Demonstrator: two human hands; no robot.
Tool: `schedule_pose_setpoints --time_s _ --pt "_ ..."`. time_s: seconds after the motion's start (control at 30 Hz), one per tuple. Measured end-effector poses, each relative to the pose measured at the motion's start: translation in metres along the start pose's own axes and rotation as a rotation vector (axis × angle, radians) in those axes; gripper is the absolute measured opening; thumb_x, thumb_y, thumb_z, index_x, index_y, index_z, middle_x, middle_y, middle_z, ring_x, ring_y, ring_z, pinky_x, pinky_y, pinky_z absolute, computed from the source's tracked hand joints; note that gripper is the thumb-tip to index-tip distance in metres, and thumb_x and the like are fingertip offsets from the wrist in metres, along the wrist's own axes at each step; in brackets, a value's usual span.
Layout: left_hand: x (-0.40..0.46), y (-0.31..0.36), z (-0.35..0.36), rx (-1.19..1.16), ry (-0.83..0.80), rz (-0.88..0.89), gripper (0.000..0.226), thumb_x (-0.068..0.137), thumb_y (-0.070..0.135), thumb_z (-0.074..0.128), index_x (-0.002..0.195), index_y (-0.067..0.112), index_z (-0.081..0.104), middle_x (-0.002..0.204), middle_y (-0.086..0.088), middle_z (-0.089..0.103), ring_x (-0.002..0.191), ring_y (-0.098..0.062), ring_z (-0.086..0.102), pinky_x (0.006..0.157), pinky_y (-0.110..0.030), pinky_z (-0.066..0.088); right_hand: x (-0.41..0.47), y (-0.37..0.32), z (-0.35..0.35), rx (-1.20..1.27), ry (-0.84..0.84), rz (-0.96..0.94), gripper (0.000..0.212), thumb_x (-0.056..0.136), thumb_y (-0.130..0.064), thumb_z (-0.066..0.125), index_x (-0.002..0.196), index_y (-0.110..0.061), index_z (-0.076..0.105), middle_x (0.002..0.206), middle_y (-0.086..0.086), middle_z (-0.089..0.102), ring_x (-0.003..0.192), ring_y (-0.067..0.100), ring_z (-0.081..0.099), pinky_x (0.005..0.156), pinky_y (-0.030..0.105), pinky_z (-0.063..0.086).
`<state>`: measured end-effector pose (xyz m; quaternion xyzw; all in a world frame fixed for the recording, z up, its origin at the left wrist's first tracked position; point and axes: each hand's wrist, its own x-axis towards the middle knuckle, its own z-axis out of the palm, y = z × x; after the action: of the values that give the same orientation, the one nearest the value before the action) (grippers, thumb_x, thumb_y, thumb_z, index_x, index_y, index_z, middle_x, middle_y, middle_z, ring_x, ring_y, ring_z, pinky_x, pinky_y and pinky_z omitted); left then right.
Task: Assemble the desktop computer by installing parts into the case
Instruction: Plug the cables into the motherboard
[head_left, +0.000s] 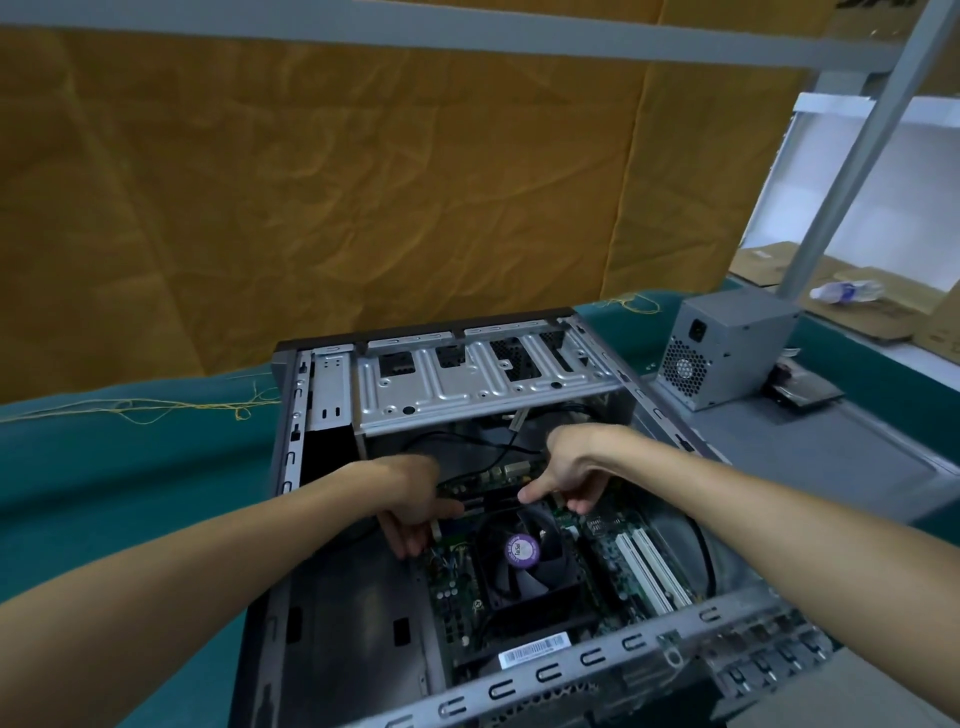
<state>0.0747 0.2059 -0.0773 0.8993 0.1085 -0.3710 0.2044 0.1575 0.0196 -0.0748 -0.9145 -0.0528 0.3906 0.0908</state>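
Observation:
An open grey computer case lies on its side on the table. Inside it sits the green motherboard with a black CPU fan bearing a purple sticker. A dark memory stick lies across the slots just beyond the fan. My left hand holds its left end, thumb along the top edge and fingers pointing down beside it. My right hand holds the right end, thumb tip on the stick and fingers curled behind it. The stick's ends are hidden by my hands.
A grey power supply stands on the case's flat side panel to the right, with a black part beside it. The silver drive cage spans the case's far end. Green cloth covers the table. Black cables run inside.

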Motion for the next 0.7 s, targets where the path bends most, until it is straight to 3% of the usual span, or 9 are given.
schedule_pose_setpoints --time_s 0.13,0.23,0.27,0.37,0.43,0.57,0.6,0.63,0.7 --pt "-0.006 0.000 -0.002 -0.179 0.011 0.013 0.081 0.102 0.062 0.037 0.102 -0.015 0.060 0.094 -0.025 0.074 0.049 -0.018 0.068 0.052 -0.028 0.060 -0.006 0.001 -0.006 0.062 -0.008 0.014 0.076 0.086 -0.064 0.068 0.116 0.005 0.058 0.096 0.014 0.071 0.072 0.020 0.072 0.077 0.032 0.064" --pt "-0.005 0.001 -0.005 -0.129 0.014 -0.021 0.081 0.104 0.059 0.036 0.115 -0.017 0.062 0.112 -0.026 0.073 0.046 -0.014 0.066 0.056 -0.024 0.060 -0.005 -0.003 -0.006 -0.009 -0.018 0.015 0.048 0.095 -0.058 0.062 0.095 -0.010 0.061 0.109 0.018 0.070 0.066 0.018 0.064 0.088 0.033 0.061" --pt "-0.004 0.002 -0.005 -0.085 0.011 -0.029 0.077 0.105 0.056 0.036 0.122 -0.014 0.062 0.114 -0.023 0.073 0.044 -0.012 0.065 0.059 -0.022 0.059 -0.004 -0.003 -0.005 -0.011 -0.013 0.021 0.050 0.094 -0.060 0.061 0.098 -0.010 0.062 0.107 0.017 0.070 0.066 0.018 0.063 0.093 0.035 0.060" --pt "0.003 0.002 -0.005 -0.015 -0.001 -0.008 0.058 0.111 0.042 0.030 0.142 -0.002 0.051 0.118 -0.018 0.073 0.042 -0.008 0.063 0.065 -0.019 0.058 -0.003 -0.006 -0.003 -0.030 0.012 0.057 0.089 0.085 -0.072 0.061 0.126 0.008 0.056 0.095 0.012 0.073 0.067 0.016 0.063 0.098 0.033 0.057" --pt "0.006 0.001 -0.006 -0.013 -0.018 0.000 0.059 0.111 0.043 0.030 0.142 -0.004 0.050 0.120 -0.019 0.072 0.039 -0.008 0.062 0.056 -0.016 0.055 -0.002 -0.009 -0.002 -0.091 0.008 0.079 0.092 0.085 -0.075 0.057 0.125 0.008 0.053 0.093 0.009 0.074 0.063 0.014 0.062 0.099 0.032 0.057" --pt "0.003 -0.001 -0.008 -0.055 -0.011 0.010 0.079 0.104 0.057 0.038 0.122 -0.017 0.059 0.115 -0.024 0.072 0.043 -0.011 0.065 0.045 -0.019 0.052 -0.002 -0.007 -0.004 -0.144 -0.019 0.058 0.047 0.098 -0.064 0.050 0.102 -0.017 0.055 0.104 0.011 0.073 0.065 0.013 0.059 0.102 0.030 0.054" --pt "0.002 -0.001 -0.008 -0.061 -0.018 0.014 0.079 0.104 0.058 0.038 0.121 -0.017 0.059 0.113 -0.024 0.073 0.045 -0.012 0.066 0.045 -0.019 0.053 -0.003 -0.006 -0.004 -0.109 -0.026 0.045 0.041 0.099 -0.060 0.052 0.104 -0.020 0.056 0.103 0.012 0.071 0.070 0.015 0.062 0.102 0.032 0.054" --pt "0.001 -0.002 -0.008 -0.054 -0.021 0.011 0.077 0.105 0.056 0.037 0.123 -0.015 0.059 0.111 -0.025 0.073 0.047 -0.014 0.067 0.047 -0.021 0.055 -0.005 -0.005 -0.003 -0.062 -0.027 0.021 0.044 0.099 -0.059 0.055 0.113 -0.017 0.057 0.100 0.013 0.070 0.075 0.018 0.065 0.100 0.034 0.056" --pt "-0.002 -0.001 -0.007 -0.063 -0.014 -0.001 0.080 0.103 0.060 0.039 0.121 -0.015 0.060 0.103 -0.025 0.074 0.052 -0.018 0.069 0.049 -0.023 0.057 -0.008 -0.002 -0.004 -0.008 -0.020 0.002 0.072 0.091 -0.065 0.062 0.123 0.000 0.057 0.094 0.012 0.068 0.074 0.019 0.067 0.096 0.034 0.059"
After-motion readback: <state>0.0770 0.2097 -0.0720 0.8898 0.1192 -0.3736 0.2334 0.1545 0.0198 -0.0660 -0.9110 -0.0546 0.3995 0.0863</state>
